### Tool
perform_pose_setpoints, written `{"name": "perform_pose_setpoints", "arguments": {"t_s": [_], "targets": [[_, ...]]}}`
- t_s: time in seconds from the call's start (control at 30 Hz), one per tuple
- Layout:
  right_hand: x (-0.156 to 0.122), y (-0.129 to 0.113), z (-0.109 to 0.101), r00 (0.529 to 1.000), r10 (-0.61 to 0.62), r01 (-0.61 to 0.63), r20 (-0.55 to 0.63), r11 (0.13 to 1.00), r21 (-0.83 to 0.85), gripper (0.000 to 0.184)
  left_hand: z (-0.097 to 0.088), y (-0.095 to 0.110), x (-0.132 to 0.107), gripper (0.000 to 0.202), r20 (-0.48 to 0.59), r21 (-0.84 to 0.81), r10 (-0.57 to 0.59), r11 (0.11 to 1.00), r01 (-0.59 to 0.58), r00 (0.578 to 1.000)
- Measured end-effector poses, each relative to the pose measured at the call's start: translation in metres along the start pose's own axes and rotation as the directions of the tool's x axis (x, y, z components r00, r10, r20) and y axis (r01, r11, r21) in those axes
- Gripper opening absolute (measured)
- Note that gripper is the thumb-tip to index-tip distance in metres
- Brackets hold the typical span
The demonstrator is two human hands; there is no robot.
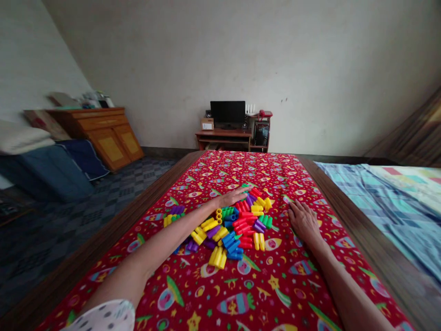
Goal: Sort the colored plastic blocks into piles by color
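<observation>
This looks like a room in a home, probably a bedroom. Blue patterned bedding (358, 197) spreads out at the right, near a drawn-back curtain (409, 126). A wooden cabinet (106, 138), a computer monitor (228, 112) and a red telephone (265, 113) stand along plain walls, while bright plastic toy pieces (244, 222) lie on a cartoon-print red cloth (257, 171).

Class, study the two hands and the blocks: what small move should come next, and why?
Probably the left hand should close on the green block at the far edge of the pile: it already reaches there, though contact is unclear, while the right hand lies on the red cloth, apart from the pile.
</observation>
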State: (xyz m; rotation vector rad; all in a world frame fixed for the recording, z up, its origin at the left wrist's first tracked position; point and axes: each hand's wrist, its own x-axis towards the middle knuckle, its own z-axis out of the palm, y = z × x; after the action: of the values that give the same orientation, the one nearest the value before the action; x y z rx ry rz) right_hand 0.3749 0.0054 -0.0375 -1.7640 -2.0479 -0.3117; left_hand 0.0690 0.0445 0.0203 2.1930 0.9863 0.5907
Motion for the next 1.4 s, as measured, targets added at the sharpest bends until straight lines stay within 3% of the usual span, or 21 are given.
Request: {"name": "perform_pose_setpoints", "arguments": {"t_s": [0.13, 0.27, 0.33, 0.47, 0.63, 0.77, 0.9, 1.0, 1.13, 1.23, 1.3, 1.4], "targets": [[0.001, -0.001, -0.002, 1.000, 0.001, -0.001, 0.015, 1.000, 0.013, 0.038, 0.022, 0.018, 0.013, 0.058, 0.058, -0.078, 0.102, 0.992, -0.097, 0.993], [0.001, -0.003, -0.004, 0.999, 0.012, -0.013, 0.037, 1.000, 0.016, 0.038, 0.013, 0.015, 0.034, 0.055, -0.204, 0.061, 0.012, 0.998, 0.000, 0.979], [0.002, -0.003, -0.005, 0.999, 0.020, -0.021, 0.036, 1.000, 0.020, 0.038, 0.005, 0.008, 0.046, 0.055, -0.278, 0.097, -0.036, 0.993, 0.066, 0.960], [0.002, -0.003, -0.004, 0.999, 0.014, -0.015, 0.039, 0.999, 0.037, 0.038, 0.007, 0.005, 0.059, 0.054, -0.154, 0.113, -0.071, 0.990, 0.089, 0.986], [0.002, -0.002, -0.003, 1.000, -0.001, 0.000, 0.019, 0.999, 0.036, 0.040, 0.027, 0.033, 0.052, 0.051, 0.123, 0.075, -0.007, 0.997, -0.002, 0.992], [0.002, 0.000, -0.003, 1.000, -0.012, 0.011, 0.018, 0.999, 0.050, 0.040, 0.006, 0.049, 0.022, 0.055, 0.213, 0.073, 0.030, 0.996, -0.047, 0.977], [0.002, -0.004, -0.006, 0.999, 0.007, -0.008, 0.035, 0.999, 0.044, 0.041, -0.027, 0.045, -0.027, 0.052, -0.028, 0.222, -0.076, 0.972, 0.080, 0.997], [0.002, -0.006, -0.007, 0.999, 0.018, -0.019, 0.030, 0.999, 0.042, 0.041, -0.023, 0.042, -0.047, 0.045, -0.138, 0.301, -0.138, 0.938, 0.175, 0.981], [0.004, -0.003, -0.011, 1.000, 0.030, -0.030, 0.005, 0.987, 0.158, 0.039, 0.015, 0.049, -0.029, 0.033, -0.176, 0.310, -0.095, 0.939, 0.147, 0.980], [0.009, -0.004, -0.019, 0.980, 0.196, -0.174, -0.027, 0.919, 0.354, 0.042, 0.036, 0.058, -0.004, 0.026, -0.237, 0.303, -0.073, 0.942, 0.145, 0.969], [0.012, -0.012, -0.027, 0.959, 0.277, -0.216, -0.059, 0.850, 0.480, 0.042, 0.039, 0.064, 0.006, 0.019, -0.287, 0.293, -0.071, 0.943, 0.158, 0.955], [0.015, -0.037, -0.039, 0.985, 0.147, -0.056, -0.092, 0.771, 0.634, 0.039, 0.033, 0.071, 0.007, 0.015, -0.362, 0.264, -0.053, 0.952, 0.157, 0.931]]}}
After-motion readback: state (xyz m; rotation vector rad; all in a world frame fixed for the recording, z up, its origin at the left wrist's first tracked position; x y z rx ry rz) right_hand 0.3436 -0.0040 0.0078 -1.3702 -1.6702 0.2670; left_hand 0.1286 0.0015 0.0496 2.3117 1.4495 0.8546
